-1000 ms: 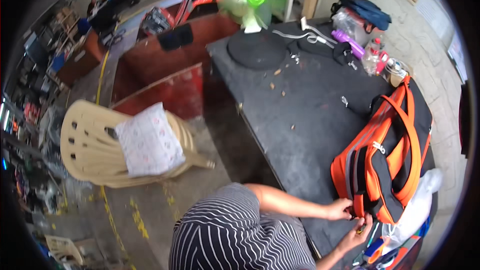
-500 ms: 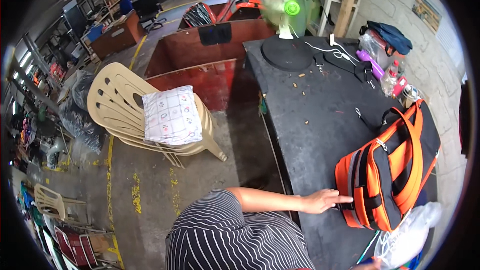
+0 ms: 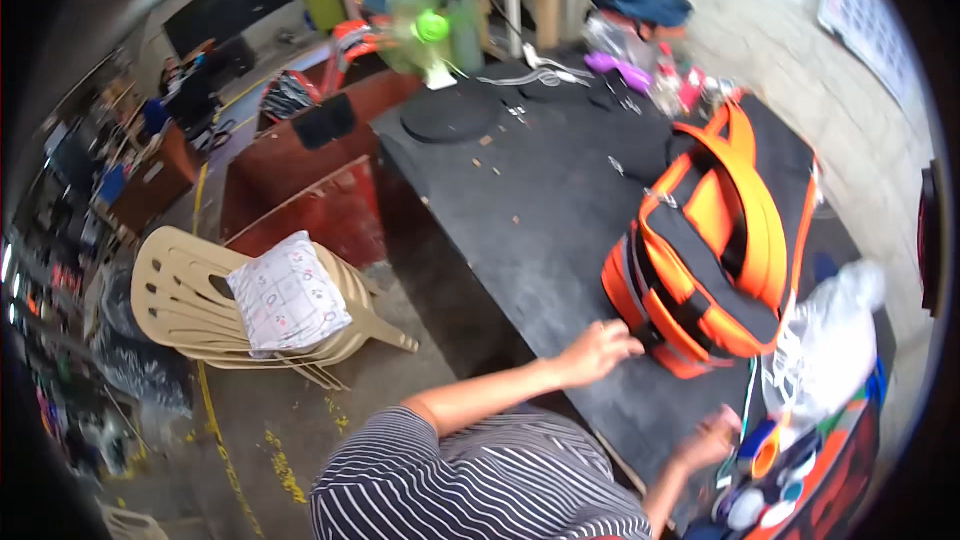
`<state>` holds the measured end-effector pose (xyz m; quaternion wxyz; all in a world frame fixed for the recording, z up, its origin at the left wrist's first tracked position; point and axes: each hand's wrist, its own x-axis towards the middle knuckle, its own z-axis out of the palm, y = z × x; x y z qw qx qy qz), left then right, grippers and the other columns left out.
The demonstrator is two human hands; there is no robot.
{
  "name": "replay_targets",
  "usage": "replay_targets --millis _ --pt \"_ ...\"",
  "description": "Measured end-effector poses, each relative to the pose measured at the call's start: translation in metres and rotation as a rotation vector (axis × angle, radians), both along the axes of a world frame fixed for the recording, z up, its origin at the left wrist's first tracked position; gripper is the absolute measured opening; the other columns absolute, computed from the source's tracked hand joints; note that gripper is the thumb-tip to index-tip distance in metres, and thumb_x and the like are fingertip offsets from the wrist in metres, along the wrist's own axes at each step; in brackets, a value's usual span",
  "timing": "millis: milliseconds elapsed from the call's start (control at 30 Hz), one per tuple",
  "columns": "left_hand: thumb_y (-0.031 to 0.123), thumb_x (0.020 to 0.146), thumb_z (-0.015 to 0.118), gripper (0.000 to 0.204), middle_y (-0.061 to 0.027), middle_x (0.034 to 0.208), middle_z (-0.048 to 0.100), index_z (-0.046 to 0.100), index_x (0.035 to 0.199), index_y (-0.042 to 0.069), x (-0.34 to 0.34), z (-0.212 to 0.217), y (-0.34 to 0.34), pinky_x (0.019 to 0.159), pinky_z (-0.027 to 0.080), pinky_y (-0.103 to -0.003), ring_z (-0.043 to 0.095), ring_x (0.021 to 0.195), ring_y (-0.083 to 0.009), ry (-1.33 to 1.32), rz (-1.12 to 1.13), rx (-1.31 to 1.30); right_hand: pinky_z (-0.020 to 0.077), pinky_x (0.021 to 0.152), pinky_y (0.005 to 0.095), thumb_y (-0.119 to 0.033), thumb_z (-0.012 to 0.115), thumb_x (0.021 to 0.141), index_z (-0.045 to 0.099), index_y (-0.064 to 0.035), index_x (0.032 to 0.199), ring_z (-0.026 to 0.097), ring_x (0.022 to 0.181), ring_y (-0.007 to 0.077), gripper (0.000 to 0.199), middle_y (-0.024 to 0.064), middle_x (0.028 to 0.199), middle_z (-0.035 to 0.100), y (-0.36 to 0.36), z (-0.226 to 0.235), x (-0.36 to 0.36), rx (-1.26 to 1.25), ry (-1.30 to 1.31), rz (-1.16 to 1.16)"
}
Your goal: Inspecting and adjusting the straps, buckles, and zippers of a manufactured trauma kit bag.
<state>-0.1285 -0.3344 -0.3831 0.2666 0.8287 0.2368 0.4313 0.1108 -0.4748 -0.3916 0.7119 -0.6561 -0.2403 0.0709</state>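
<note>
Left hand half-curled beside bag, right hand blurred — can't tell either's grip. Bag probably soft, light — best held by straps, right of left hand.

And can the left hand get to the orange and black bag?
Probably yes: the left hand is right by the orange and black bag, and nothing seems to stand between them.
</note>
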Motion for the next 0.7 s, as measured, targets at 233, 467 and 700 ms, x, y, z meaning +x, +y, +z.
replay_targets --millis 233,467,700 --pt "-0.001 0.077 0.054 0.025 -0.0123 0.082 0.066 0.069 0.093 0.010 0.000 0.006 0.027 0.070 0.050 -0.039 0.062 0.078 -0.0305 -0.019 -0.007 -0.158 0.0390 0.094 0.0352 -0.004 0.053 0.087 0.051 0.0000 0.111 0.051 0.108 0.0308 0.024 0.0186 0.112 0.052 0.038 -0.043 -0.090 -0.295 -0.406 0.606" --pt "-0.004 0.076 0.060 0.025 -0.0096 0.087 0.064 0.068 0.097 0.006 0.009 0.012 0.028 0.076 0.050 -0.031 0.063 0.083 -0.0217 -0.012 -0.061 -0.443 0.0416 0.088 0.0323 0.001 0.057 0.081 0.046 -0.0015 0.107 0.053 0.098 0.0235 0.028 0.0122 0.103 0.051 0.079 -0.056 -0.090 -0.313 0.070 0.551" --pt "-0.013 0.071 0.057 0.030 -0.0070 0.090 0.063 0.068 0.094 0.003 0.009 0.007 0.025 0.076 0.049 -0.027 0.061 0.083 -0.0156 -0.033 -0.144 -0.608 0.0427 0.074 0.0224 -0.001 0.067 0.077 0.047 -0.0022 0.106 0.046 0.082 0.0098 0.035 0.0013 0.091 0.048 0.087 -0.057 -0.087 -0.152 0.198 0.592"
